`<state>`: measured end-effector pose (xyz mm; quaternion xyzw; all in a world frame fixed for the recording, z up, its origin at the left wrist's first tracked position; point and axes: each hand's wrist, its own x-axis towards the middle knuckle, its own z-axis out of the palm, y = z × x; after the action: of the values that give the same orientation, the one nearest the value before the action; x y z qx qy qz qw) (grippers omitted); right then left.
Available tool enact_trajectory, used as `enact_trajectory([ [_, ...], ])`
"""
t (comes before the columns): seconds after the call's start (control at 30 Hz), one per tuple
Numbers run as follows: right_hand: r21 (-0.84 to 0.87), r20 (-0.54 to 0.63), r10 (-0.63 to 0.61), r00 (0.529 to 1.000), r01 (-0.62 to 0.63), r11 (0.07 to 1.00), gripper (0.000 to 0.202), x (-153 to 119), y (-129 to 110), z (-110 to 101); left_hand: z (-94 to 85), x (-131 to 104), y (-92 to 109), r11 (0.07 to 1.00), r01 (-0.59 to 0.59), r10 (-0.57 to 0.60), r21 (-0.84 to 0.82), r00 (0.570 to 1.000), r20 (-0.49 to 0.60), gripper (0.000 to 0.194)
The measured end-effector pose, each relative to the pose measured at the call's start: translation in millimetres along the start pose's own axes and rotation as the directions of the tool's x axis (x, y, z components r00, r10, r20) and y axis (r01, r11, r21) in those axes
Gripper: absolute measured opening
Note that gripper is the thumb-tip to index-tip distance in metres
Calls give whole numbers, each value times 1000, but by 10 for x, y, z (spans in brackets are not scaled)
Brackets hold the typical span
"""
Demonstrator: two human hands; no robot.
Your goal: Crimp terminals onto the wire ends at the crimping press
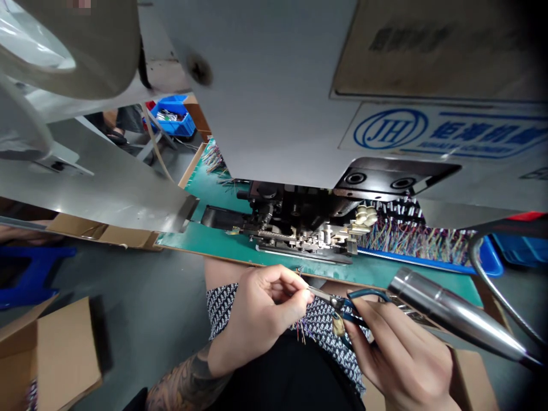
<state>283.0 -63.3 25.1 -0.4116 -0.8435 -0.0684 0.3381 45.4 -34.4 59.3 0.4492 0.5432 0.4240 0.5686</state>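
My right hand (398, 348) is closed around a pair of scissors (338, 303) with dark blue-green handles, and a lump of tan wrapping (338, 325) shows by one handle. Its blades point left, to the fingertips of my left hand (269, 308). Thumb and forefinger of that hand are pinched together. Thin coloured wires (302, 332) hang below the pinch, and a short bit of them sticks up above it; my fingers hide the rest. Both hands are over my lap, in front of the metal feed part (303, 242) of a machine.
A large grey machine head (274, 103) overhangs the green table (205, 240). Behind it, a blue tray (490, 257) holds many wires. A metal lamp-like tube (454, 308) juts in at right. Cardboard boxes (68, 348) and a blue stool (34, 277) stand left.
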Motion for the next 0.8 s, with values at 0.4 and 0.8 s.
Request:
enact_trajectory([
  [0.4, 12, 34, 44, 998, -44, 999, 19, -50, 11, -8, -15, -21, 22, 1000, -13, 12, 28, 1000, 28, 4],
  [0.8, -40, 16, -67, 998, 68, 997, 31, -156, 175, -98, -13, -67, 2, 994, -32, 33, 105, 999, -5, 5],
])
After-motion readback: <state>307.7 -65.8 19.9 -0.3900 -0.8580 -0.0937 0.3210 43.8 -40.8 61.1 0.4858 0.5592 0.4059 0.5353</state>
